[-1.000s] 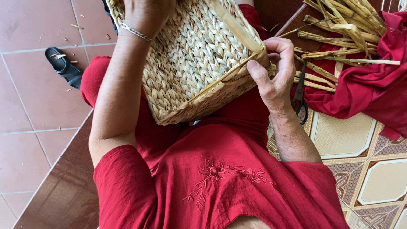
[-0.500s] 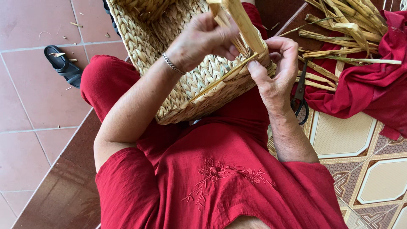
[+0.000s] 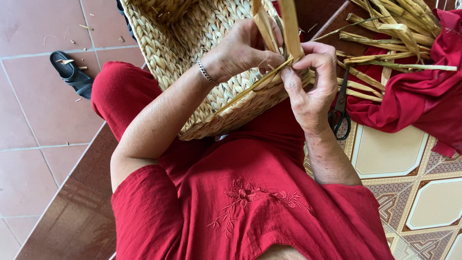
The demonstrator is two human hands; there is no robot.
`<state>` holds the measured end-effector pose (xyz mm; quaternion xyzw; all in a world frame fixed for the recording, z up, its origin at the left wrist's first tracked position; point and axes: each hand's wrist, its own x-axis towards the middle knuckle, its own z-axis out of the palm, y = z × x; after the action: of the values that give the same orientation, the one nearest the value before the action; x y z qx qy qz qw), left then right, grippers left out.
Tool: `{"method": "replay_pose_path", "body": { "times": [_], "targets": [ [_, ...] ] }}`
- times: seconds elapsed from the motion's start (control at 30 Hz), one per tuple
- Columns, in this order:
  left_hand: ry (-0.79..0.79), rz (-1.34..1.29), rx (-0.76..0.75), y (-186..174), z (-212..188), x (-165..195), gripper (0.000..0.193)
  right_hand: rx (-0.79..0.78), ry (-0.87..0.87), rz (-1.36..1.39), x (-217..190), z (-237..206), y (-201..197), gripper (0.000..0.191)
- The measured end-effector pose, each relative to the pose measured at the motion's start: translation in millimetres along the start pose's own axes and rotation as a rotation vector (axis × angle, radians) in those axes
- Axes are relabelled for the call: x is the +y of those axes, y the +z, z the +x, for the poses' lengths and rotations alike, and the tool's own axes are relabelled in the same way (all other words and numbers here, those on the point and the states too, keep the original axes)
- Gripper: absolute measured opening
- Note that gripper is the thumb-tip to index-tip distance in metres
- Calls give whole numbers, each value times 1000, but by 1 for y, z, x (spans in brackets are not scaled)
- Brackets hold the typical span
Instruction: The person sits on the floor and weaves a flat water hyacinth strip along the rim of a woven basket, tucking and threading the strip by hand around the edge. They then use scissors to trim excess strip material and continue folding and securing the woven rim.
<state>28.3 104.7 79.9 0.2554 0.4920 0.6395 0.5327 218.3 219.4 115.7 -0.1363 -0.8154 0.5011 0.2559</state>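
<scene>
Both hands (image 3: 284, 62) on basket (image 3: 192, 58) rim — straw strips (image 3: 288, 24) pinched.

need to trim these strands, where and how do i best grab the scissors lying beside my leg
Probably by the black loop handles of the scissors, coming from the right with the right hand. The loops lie nearest the body on bare patterned floor; the blades point away, under the dried strands.

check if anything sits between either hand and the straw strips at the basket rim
Nothing visible does. The left hand and right hand both already pinch the straw strips right at the woven basket rim; the scissors lie off to the side.
</scene>
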Motion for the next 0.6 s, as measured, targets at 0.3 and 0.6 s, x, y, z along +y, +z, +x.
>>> {"method": "replay_pose_path", "body": {
  "times": [0.3, 0.6],
  "targets": [
    [20, -103, 47, 7, -7, -2, 24, -17, -86, -184, -10, 4, -4, 25],
    [-20, -43, -15, 6, -16, 8, 22, 4, -282, -468, -21, 13, -11, 24]
  ]
}}
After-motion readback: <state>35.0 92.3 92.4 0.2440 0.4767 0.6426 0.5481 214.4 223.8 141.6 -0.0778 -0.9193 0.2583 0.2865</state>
